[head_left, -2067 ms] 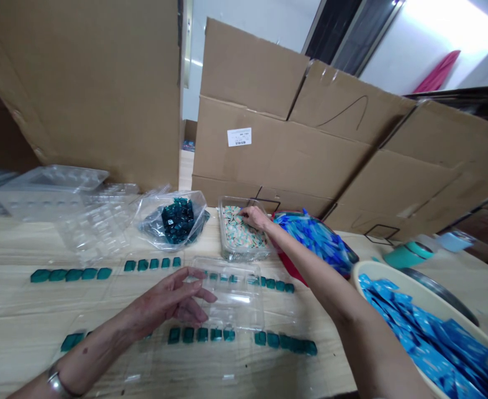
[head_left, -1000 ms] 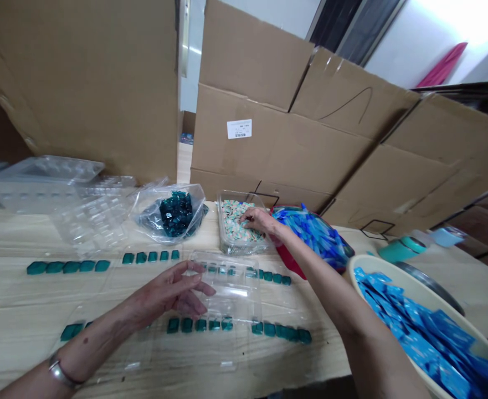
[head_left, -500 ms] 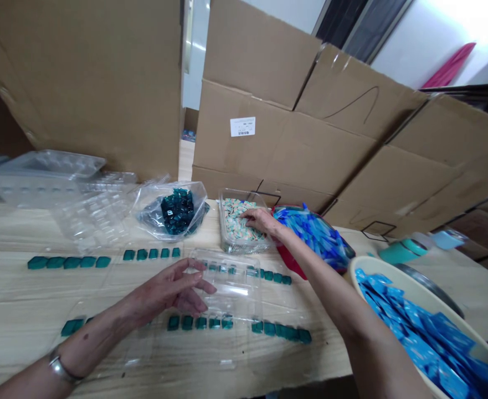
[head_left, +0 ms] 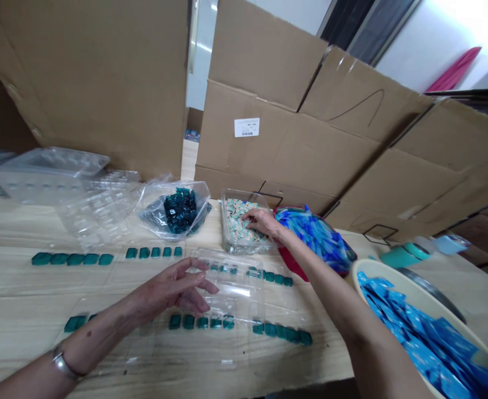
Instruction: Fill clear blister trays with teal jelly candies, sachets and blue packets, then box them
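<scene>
My right hand [head_left: 261, 220] reaches into a clear plastic tub [head_left: 244, 247] filled with small white, orange and teal printed pieces [head_left: 236, 209]. Its fingers are drawn together among the pieces, and whatever lies between the fingertips is hidden. My left hand [head_left: 188, 288] hangs at the left side of a clear plastic tray [head_left: 237, 291], with loosely curved fingers spread apart. Whether it touches the tray I cannot tell. Rows of teal translucent pieces [head_left: 75, 259] lie in clear trays across the table, with another row [head_left: 202, 322] just below the left hand.
Behind the trays sits a clear bag of dark teal pieces [head_left: 180, 210]. Clear empty-looking trays [head_left: 52, 174] are stacked at far left. Blue slim pieces [head_left: 314, 235] fill a red container; a cream basin [head_left: 355, 271] holds blue packets. Cardboard [head_left: 285, 144] walls the back.
The view has shifted slightly, so things appear a little to the right. Both hands stay in nearly the same places, the right one still in the tub.
</scene>
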A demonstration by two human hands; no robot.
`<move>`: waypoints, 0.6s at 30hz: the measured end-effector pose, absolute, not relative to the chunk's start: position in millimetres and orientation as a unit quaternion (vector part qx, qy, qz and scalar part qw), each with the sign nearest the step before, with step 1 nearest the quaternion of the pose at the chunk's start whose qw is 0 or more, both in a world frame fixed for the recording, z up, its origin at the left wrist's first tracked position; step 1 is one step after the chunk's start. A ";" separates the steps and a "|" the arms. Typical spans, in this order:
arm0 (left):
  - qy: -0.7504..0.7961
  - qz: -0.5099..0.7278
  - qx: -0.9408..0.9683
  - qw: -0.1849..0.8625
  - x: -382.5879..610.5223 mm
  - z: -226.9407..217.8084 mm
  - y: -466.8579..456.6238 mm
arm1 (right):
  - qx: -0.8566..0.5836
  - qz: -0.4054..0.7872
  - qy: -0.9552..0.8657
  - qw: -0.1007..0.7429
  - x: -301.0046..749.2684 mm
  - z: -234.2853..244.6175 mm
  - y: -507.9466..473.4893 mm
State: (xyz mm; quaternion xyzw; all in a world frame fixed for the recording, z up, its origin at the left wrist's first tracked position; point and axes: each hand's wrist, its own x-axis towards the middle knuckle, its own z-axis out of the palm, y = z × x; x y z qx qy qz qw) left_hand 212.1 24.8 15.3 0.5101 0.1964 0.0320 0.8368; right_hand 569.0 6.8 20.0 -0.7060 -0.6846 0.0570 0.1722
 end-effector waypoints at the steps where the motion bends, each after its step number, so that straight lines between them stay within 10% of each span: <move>1: 0.196 0.032 0.511 0.836 212.0 15.4 24.6 | -0.707 0.061 -0.683 0.172 568.8 21.0 6.7; 18: 0.191 0.035 0.515 0.835 212.8 11.5 25.2 | -0.661 0.081 -0.731 0.152 559.3 22.1 -8.1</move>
